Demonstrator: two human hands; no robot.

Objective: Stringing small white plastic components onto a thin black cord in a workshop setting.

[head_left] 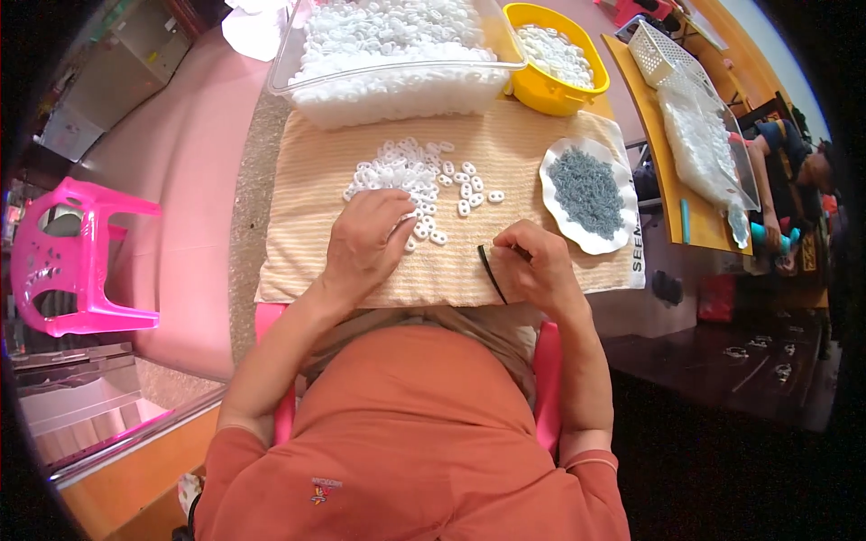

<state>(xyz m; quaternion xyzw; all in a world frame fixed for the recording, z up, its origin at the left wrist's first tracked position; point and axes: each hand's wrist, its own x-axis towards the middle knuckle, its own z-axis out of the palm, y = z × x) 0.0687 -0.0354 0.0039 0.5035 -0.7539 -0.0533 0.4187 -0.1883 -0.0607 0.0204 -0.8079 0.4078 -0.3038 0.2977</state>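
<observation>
My left hand [365, 239] is at the near edge of a heap of small white oval pieces with two holes [397, 167]. Its thumb and fingers are closed, with one white piece [412, 215] partly showing between the tips. In my right hand [538, 263], the bent fingers close around a thin, slightly curved black tool [492, 273]; the fingers hide its other end. Several loose white pieces [466, 191] lie right of the heap. A white wavy-rimmed plate [557, 206] beyond my right hand bears a mound of small grey-blue pieces [586, 191].
A striped beige cloth [311, 243] covers the table. At its far side stand a large clear bin [397, 86] of white pieces and a yellow basin [552, 97]. A pink stool [86, 257] is at left. A person [776, 171] sits by another table [654, 153] at right.
</observation>
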